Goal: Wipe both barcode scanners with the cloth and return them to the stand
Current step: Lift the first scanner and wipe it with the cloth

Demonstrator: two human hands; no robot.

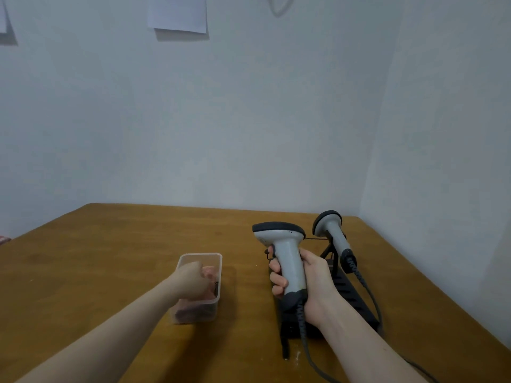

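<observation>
- The right hand (304, 277) is wrapped firmly round the handle of the nearer scanner (287, 258), holding it upright just above the near end of the black stand (351, 297), head pointing left
- Its coiled cable (302, 327) hangs from the butt of the handle and trails toward the near edge of the worktop (110, 244)
- The left hand (193, 280) is down inside the clear plastic tub (201, 257) to the left, fingers curled on what looks like the reddish cloth (193, 310) lying in it; how much of the cloth it grips is hidden by the hand itself
- The second scanner (331, 233) sits tilted in the stand at the far right, untouched, its own cable running down the right side
- Judged from this, the step in hand is fetching the cloth, with neither scanner wiped yet
- To do it well: lift the cloth clear of the tub without tipping it, bring it to the scanner rather than the reverse, keep the right grip low on the handle so head and window stay exposed, and mind that the cable does not snag the stand
- White papers (177, 13) hang on the far wall
</observation>
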